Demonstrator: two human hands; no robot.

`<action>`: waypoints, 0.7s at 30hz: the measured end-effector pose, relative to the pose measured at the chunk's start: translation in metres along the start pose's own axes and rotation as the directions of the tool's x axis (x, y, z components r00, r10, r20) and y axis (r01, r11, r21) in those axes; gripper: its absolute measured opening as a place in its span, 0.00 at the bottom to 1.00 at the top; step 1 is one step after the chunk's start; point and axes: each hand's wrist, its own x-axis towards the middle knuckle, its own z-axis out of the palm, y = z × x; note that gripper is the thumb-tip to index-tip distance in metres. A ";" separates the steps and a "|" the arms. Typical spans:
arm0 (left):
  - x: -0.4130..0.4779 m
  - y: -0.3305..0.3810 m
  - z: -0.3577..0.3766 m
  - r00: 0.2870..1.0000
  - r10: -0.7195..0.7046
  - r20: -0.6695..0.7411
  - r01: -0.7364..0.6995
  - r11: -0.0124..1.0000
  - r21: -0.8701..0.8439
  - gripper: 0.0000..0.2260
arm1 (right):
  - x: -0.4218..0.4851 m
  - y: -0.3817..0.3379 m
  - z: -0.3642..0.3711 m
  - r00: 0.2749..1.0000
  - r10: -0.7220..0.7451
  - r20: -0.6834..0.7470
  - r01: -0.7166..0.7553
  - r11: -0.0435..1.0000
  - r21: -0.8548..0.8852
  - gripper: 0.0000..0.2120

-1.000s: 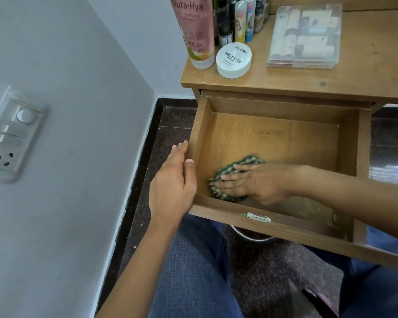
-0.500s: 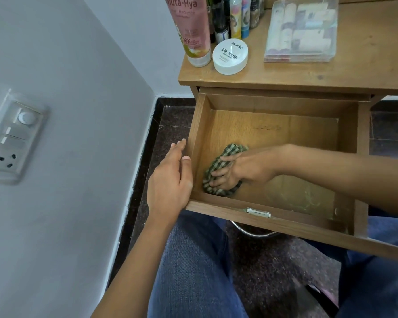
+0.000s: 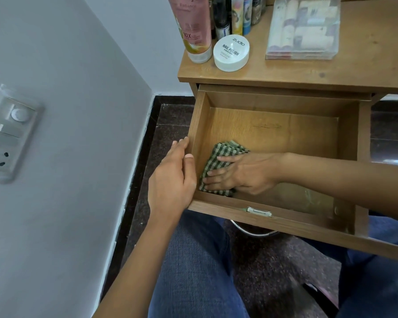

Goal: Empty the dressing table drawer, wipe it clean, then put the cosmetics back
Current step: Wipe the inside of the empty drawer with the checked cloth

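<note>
Smooth, matt wood grain on the drawer [image 3: 274, 138]. Woven checked cloth [image 3: 217, 153], soft-looking. Glossy white plastic jar [image 3: 231, 52]; shiny metal handle [image 3: 259, 212].

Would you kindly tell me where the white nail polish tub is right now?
In the head view, the white nail polish tub sits on the dressing table top near its front left corner, right beside the pink tube.
</note>
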 end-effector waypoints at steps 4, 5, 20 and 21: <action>0.002 -0.001 0.002 1.000 0.000 0.002 0.000 1.000 0.007 0.22 | -0.005 0.006 0.010 0.988 0.083 -0.129 -0.065 0.988 0.140 0.23; 0.003 -0.001 0.002 1.000 -0.002 -0.001 0.002 1.000 0.011 0.22 | -0.006 0.005 0.011 0.986 0.107 -0.125 -0.097 0.992 0.085 0.24; 0.000 -0.002 -0.005 1.000 -0.011 0.025 0.010 1.000 0.026 0.20 | -0.049 -0.005 -0.011 0.987 0.035 0.160 -0.052 0.993 0.102 0.36; 0.001 -0.002 -0.005 1.000 -0.018 0.025 0.018 1.000 0.019 0.21 | -0.059 -0.001 -0.006 0.981 0.027 0.190 -0.046 0.994 0.097 0.37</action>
